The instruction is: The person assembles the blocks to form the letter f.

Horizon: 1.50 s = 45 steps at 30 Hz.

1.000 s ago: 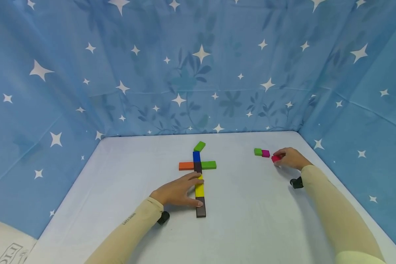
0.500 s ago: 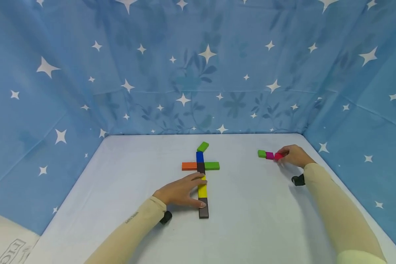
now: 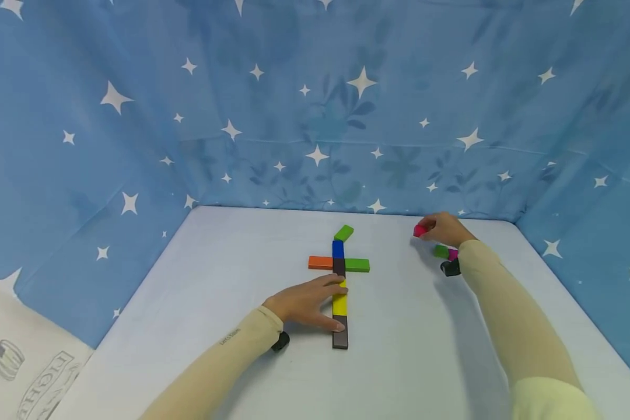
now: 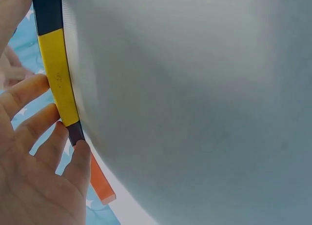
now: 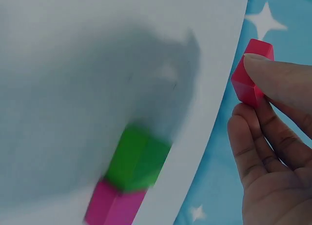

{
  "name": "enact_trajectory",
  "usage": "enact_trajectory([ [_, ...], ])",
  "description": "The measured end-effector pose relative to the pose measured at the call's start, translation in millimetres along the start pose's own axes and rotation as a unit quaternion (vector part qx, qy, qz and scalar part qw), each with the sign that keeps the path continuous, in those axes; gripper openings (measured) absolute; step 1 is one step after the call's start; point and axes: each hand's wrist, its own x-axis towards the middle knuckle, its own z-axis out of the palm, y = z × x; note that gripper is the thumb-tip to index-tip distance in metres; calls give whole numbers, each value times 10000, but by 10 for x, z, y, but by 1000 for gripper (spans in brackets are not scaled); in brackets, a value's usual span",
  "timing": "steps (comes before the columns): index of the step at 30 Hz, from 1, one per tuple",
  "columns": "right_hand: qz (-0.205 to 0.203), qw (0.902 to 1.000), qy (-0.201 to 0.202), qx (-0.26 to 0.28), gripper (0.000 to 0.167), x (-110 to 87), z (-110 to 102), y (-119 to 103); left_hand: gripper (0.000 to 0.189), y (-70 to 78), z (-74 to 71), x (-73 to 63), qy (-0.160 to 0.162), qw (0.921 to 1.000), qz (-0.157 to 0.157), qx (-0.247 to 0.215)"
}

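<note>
Thumb and fingers of my right hand (image 3: 446,229) pinch a red block (image 3: 419,231), held above the white surface in the right wrist view. My left hand (image 3: 307,304) lies along a column of blocks, its fingers extended and touching the yellow part (image 3: 339,304); the thumb is at the lower dark block (image 3: 340,338). Further up the column are another dark block (image 3: 339,266) and a blue block (image 3: 338,249). An orange block (image 3: 320,263) and a green block (image 3: 357,265) stick out sideways from it. A slanted green block (image 3: 343,233) meets the top.
Below the right hand, a small green block (image 3: 441,251) and a magenta block (image 3: 453,254) lie end to end, partly behind the wrist. Blue star-patterned cloth (image 3: 315,116) surrounds the white table (image 3: 399,350) at the back and sides.
The right hand has lifted the red block from beside the magenta block and carried it left and away from me. The left hand stays on the column. The head view has shifted.
</note>
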Motion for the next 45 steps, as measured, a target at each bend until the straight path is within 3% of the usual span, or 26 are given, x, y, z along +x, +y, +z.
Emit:
enact_trajectory([
  [10,-372,9991,-103,180,37,492,412,-350,82,109,29,109,-37,9998,147,119],
  [15,-324,9992,-181,142,36,658,583,-444,83,103,49,121,-27,9998,138,166],
  [26,-461,9987,-163,158,35,840,760,-624,82,86,5,82,-12,9997,104,207],
  [33,-278,9990,-191,299,37,980,889,-663,82,98,-10,61,-73,9997,70,205],
  [45,-312,9981,-221,473,37,1102,1010,-756,82,24,-21,21,-80,9997,-30,245],
])
